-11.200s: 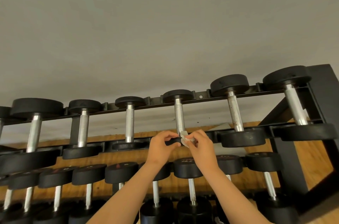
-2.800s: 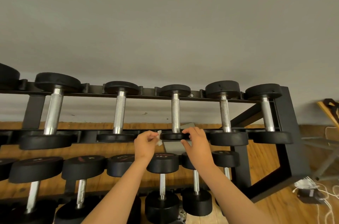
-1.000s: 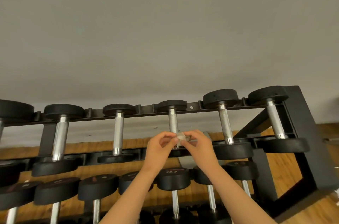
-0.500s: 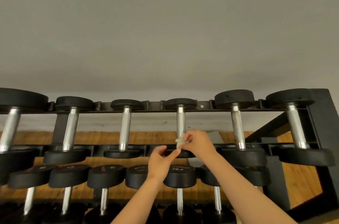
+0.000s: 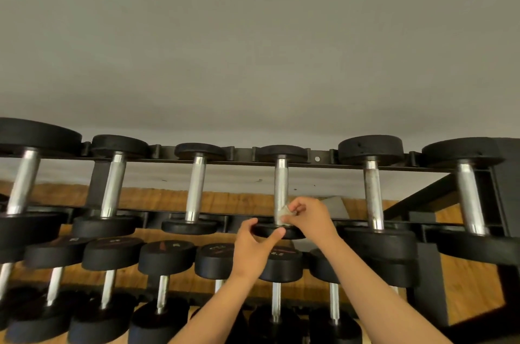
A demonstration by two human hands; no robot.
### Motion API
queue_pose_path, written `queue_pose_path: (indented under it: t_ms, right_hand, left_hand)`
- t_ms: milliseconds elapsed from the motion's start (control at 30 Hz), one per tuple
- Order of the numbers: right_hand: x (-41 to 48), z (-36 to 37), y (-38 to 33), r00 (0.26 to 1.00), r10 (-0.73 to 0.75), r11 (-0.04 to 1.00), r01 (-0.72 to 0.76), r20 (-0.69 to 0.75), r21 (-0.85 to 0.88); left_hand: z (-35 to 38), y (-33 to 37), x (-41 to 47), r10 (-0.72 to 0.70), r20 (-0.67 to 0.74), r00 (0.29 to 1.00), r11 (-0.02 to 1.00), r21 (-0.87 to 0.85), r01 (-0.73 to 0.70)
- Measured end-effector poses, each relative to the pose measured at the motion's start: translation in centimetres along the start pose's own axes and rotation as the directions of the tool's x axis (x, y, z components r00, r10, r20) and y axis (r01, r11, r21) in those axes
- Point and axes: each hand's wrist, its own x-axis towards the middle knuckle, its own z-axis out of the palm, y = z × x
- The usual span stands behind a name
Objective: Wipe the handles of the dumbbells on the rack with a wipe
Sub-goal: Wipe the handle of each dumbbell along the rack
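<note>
Scene: a black rack (image 5: 242, 152) holds rows of dumbbells in front of a grey wall.
Handle (image 5: 280, 183): knurled steel, fourth from the left on the top row, running between two black heads.
Wipe (image 5: 284, 212): small, pale and crumpled, pressed to the near end of that handle, just above the near head (image 5: 292, 233).
Right hand (image 5: 308, 221): fingertips pinch the wipe against the steel.
Left hand (image 5: 253, 248): thumb and fingers curl round the rim of the near head.
Handling, wipe: likely soft, light and limp. It probably works best wrapped round the bar and slid along it, and the knurling may snag or shred it.
Handling, dumbbell: rigid and likely heavy. It can probably be turned by the head rim, without lifting, to reach the far side.
</note>
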Motion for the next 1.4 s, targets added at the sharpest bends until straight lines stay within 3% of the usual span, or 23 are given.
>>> queue_pose_path:
  t_ms: [167, 300, 467, 633, 800, 967, 1100, 1300, 1400]
  right_hand:
    - [-0.3, 0.0, 0.7, 1.000, 0.010, 0.995, -0.007, -0.029, 0.103]
    - [-0.1, -0.3, 0.7, 0.998, -0.041, 0.995, 0.037, 0.040, 0.097]
    - [0.8, -0.5, -0.2, 0.997, -0.049, 0.992, 0.056, -0.061, 0.112]
    - [0.3, -0.4, 0.7, 0.992, -0.089, 0.995, 0.084, 0.087, 0.055]
    - [1.0, -0.1, -0.7, 0.990, -0.111, 0.990, 0.118, -0.083, 0.083]
    - [0.5, -0.3, 0.7, 0.984, -0.144, 0.989, 0.140, 0.101, 0.042]
    - [2.2, -1.3, 0.0, 0.986, -0.149, 0.984, 0.155, -0.070, 0.090]
    - [1.4, -1.4, 1.4, 0.965, -0.170, 0.983, 0.152, 0.201, 0.099]
    - [1.9, -1.5, 1.5, 0.972, -0.164, 0.979, 0.140, 0.166, 0.149]
  left_hand:
    - [1.1, 0.8, 0.5, -0.020, 0.053, 0.998, 0.998, -0.061, 0.024]
    - [1.8, 0.7, 0.9, -0.045, 0.090, 0.995, 0.992, -0.114, 0.055]
    - [1.9, 0.2, 0.9, -0.065, 0.052, 0.997, 0.987, -0.141, 0.071]
    - [2.2, -0.1, 1.0, -0.063, 0.045, 0.997, 0.986, -0.150, 0.069]
    - [2.2, -0.2, 1.0, -0.045, 0.067, 0.997, 0.990, -0.133, 0.054]
    - [2.1, -0.1, 1.0, -0.038, 0.083, 0.996, 0.991, -0.124, 0.048]
    - [2.1, -0.1, 1.0, -0.032, 0.085, 0.996, 0.994, -0.102, 0.041]
    - [2.2, -0.3, 1.1, -0.031, 0.072, 0.997, 0.995, -0.090, 0.037]
    - [2.2, -0.3, 1.1, -0.032, 0.068, 0.997, 0.996, -0.087, 0.038]
